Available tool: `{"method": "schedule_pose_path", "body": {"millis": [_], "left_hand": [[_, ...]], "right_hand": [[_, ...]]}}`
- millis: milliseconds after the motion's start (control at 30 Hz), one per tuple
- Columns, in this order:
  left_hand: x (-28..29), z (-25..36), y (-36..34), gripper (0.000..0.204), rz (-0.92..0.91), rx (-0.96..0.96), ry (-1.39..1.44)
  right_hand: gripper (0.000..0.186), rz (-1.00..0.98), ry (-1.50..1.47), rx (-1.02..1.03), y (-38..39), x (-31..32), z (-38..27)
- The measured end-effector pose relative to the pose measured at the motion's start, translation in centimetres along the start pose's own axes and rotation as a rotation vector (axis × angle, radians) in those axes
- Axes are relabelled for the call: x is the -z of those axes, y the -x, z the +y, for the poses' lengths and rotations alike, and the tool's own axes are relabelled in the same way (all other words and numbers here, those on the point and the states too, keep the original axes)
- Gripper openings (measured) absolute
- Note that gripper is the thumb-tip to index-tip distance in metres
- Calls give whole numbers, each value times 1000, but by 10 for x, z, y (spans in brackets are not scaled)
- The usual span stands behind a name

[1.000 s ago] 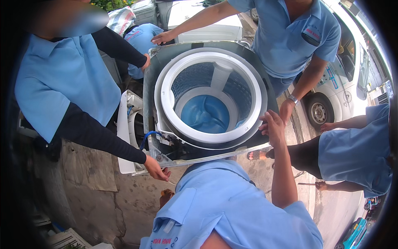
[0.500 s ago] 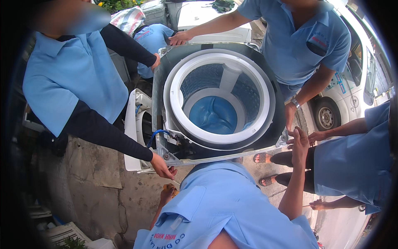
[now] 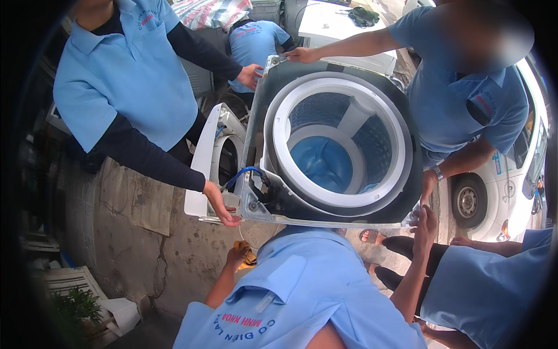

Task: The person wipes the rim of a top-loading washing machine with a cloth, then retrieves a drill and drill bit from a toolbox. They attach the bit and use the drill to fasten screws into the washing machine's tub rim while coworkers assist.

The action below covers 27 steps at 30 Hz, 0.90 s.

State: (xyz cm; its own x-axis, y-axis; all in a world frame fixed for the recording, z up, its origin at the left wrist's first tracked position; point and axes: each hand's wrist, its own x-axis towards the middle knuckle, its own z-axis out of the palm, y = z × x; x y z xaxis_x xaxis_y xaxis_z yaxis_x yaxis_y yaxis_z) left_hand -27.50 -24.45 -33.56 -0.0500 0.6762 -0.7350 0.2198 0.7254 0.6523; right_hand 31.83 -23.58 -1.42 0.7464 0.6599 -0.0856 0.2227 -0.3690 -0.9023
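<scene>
Beyond the group, at the right, a white van (image 3: 495, 200) is parked on the pavement. Next in size come four co-workers in light-blue shirts: one in dark sleeves (image 3: 119, 87) at the left, one wearing a wristwatch (image 3: 476, 107) at the upper right, one partly in view (image 3: 485, 285) at the lower right and one bent low (image 3: 256, 42) behind. Between them, directly before the wearer's body, is a top-loading washing machine (image 3: 401, 220) with its top open; the white-rimmed drum (image 3: 281, 142) shows a blue pulsator (image 3: 322, 166) at the bottom. At its left side stands a white plastic panel (image 3: 197, 180) with a round opening, a blue hose (image 3: 244, 170) curving toward it. The wearer's right hand (image 3: 425, 225) is at the machine's near right corner, close to a co-worker's hand; whether it grips the edge, I cannot tell. The left hand (image 3: 235, 257), below the near left corner, is closed on a yellow cloth (image 3: 247, 256).
</scene>
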Motion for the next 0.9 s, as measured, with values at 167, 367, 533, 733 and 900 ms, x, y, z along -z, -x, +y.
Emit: {"method": "schedule_pose_path", "body": {"millis": [167,367,533,733,900], "left_hand": [[-11,-22,9,40,109,173,13],[-18,7,44,40,134,170,-24],[-12,27,66,38,134,148,-102],[-2,101,76,35,-33,5,-343],[6,156,81,26,-151,-130,-422]], "right_hand": [[46,-41,7,41,-5,-8,-6],[49,-86,42,47,-11,-18,-9],[50,-131,119,74,-13,-23,-10],[47,-145,145,61,-8,-19,-20],[46,-172,166,70,-7,-20,-22]]}}
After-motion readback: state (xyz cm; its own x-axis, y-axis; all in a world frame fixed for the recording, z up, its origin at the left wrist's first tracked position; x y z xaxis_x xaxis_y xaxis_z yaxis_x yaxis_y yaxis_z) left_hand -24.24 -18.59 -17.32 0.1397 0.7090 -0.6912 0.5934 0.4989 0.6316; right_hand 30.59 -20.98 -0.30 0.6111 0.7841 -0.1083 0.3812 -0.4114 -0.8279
